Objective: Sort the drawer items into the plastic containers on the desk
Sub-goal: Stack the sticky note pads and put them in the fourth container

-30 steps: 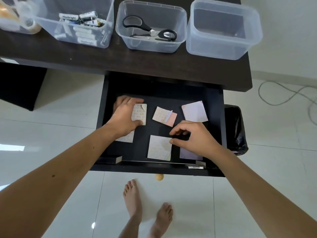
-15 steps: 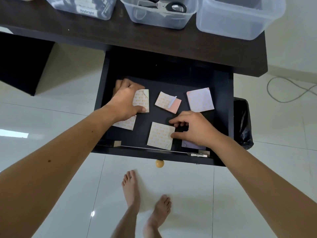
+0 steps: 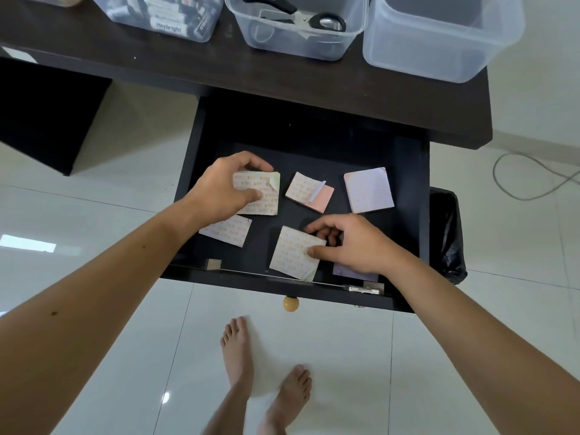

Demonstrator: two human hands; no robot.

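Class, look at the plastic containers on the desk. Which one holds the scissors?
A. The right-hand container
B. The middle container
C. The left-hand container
B: the black-handled scissors lie in the middle container, between the one with batteries and the rightmost container, where nothing shows.

Head camera, looking down

It sat on my head, faced forward and steeply down, close over the open drawer, with the desk edge above and my feet below.
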